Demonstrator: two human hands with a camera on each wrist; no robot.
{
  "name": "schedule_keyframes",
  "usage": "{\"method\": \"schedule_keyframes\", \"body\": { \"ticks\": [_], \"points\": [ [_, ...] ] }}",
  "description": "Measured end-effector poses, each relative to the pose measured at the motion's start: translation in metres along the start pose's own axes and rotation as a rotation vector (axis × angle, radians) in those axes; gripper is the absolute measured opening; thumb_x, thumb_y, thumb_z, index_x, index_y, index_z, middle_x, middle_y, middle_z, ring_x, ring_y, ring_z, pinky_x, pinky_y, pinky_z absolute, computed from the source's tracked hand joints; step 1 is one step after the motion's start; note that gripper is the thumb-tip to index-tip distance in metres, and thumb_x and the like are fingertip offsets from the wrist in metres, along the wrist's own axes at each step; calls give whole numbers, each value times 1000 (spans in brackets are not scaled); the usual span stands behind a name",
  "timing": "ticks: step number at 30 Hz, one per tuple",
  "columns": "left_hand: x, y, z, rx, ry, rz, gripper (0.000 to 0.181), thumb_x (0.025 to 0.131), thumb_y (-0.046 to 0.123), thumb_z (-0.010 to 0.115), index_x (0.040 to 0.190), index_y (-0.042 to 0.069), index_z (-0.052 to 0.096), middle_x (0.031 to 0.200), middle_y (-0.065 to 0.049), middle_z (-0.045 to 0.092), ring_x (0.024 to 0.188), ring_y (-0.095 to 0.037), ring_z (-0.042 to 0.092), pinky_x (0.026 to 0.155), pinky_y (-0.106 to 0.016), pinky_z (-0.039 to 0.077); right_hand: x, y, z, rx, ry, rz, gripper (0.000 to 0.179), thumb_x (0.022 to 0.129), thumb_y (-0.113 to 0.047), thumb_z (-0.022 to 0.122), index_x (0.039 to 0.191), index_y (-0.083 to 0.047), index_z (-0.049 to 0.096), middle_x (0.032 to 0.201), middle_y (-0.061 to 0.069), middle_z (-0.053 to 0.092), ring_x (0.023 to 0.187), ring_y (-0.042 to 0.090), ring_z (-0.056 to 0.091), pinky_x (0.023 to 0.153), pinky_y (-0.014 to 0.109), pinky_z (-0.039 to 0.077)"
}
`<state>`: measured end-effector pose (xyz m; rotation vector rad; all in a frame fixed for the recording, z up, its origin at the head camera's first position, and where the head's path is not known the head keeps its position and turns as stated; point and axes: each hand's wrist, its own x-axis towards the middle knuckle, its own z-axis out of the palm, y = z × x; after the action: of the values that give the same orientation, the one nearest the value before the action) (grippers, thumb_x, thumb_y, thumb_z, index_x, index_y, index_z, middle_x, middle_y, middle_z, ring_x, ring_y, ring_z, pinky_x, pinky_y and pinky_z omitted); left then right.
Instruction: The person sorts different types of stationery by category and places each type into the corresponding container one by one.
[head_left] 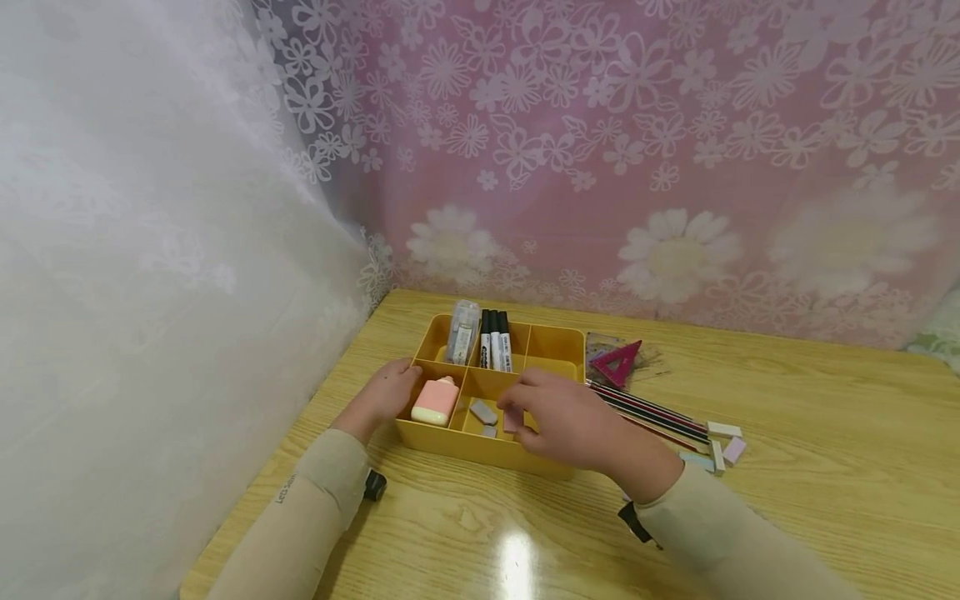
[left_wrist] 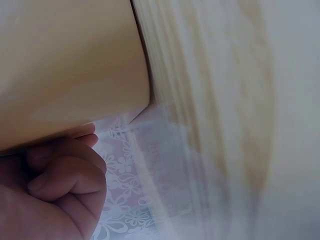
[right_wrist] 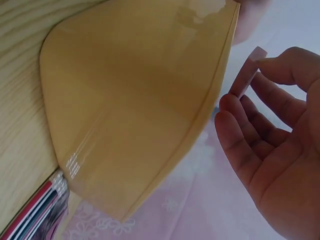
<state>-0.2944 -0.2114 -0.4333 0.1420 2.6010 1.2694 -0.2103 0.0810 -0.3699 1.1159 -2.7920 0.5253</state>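
Pink-and-white floral curtain (head_left: 525,167) hangs at the back, white sheeting (head_left: 150,250) down the L side. In front: a wood-grain table (head_left: 465,521), and on it, twd the L end, a yellow desk organizer (head_left: 487,448), w/ 3 compartments at rear & 2 in front. R hand (head_left: 573,417) reaches in over the wide front-R compartment, thumb & index pinching a pink eraser (head_left: 513,419), other fingers bent; R wrist view has it just past the rim, apart from the near wall. L hand (head_left: 386,390) grips organizer's L wall near the middle, fingers curled agst it. Just beside organizer's R end, a bundle of dark-striped pencils (head_left: 660,412) lies on the table, slanting twd the viewer's R. Front-L compartment: pink-and-cream bottle (head_left: 435,400). Rear-L: clear plastic case w/ label (head_left: 462,333), leaning up agst the back. Rear-mid: 3 black-capped markers (head_left: 495,342), side by side, also tilted. Magenta set square (head_left: 617,363) is on the table nr rear-R corner, btwn pencils & curtain. Smallest: loose erasers (head_left: 723,430) (white, pinkish, pale blue) by the pencils' far ends, & 2 grey eraser pieces (head_left: 483,412) in front-R compartment, L of the pinched one.
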Motion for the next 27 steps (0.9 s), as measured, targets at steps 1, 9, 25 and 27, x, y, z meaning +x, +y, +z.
{"method": "schedule_keyframes", "body": {
  "ticks": [1, 9, 25, 27],
  "points": [
    [0, 0, 0, -2, -1, 1, 47, 111, 31, 31, 144, 7, 55, 145, -14, 53, 137, -34, 45, 114, -55, 32, 1, -1, 1, -5, -3, 3, 16, 94, -19, 72, 110, -17, 73, 105, -6, 61, 81, 7, 53, 71, 25, 52],
    [0, -1, 2, -1, 5, -8, 47, 111, 32, 32, 145, 8, 55, 145, -14, 53, 137, -34, 45, 113, -56, 33, 4, -6, 6, -50, -53, 80, 25, 94, -23, 71, 119, -21, 71, 118, -5, 62, 72, 5, 55, 60, 23, 50],
    [0, 0, 2, -1, 18, -10, 47, 111, 31, 32, 144, 5, 55, 143, -15, 55, 133, -33, 49, 112, -55, 35, -22, 18, -7, -31, -90, 177, 27, 93, -21, 69, 121, -22, 68, 120, -5, 64, 91, 16, 66, 58, 25, 47],
    [0, 0, 2, -2, 17, -9, 48, 111, 31, 32, 144, 5, 54, 143, -15, 55, 133, -33, 49, 112, -55, 35, -27, 23, -9, -32, -88, 189, 27, 93, -21, 69, 120, -23, 68, 120, -5, 64, 92, 17, 66, 59, 26, 47]
  ]
}}
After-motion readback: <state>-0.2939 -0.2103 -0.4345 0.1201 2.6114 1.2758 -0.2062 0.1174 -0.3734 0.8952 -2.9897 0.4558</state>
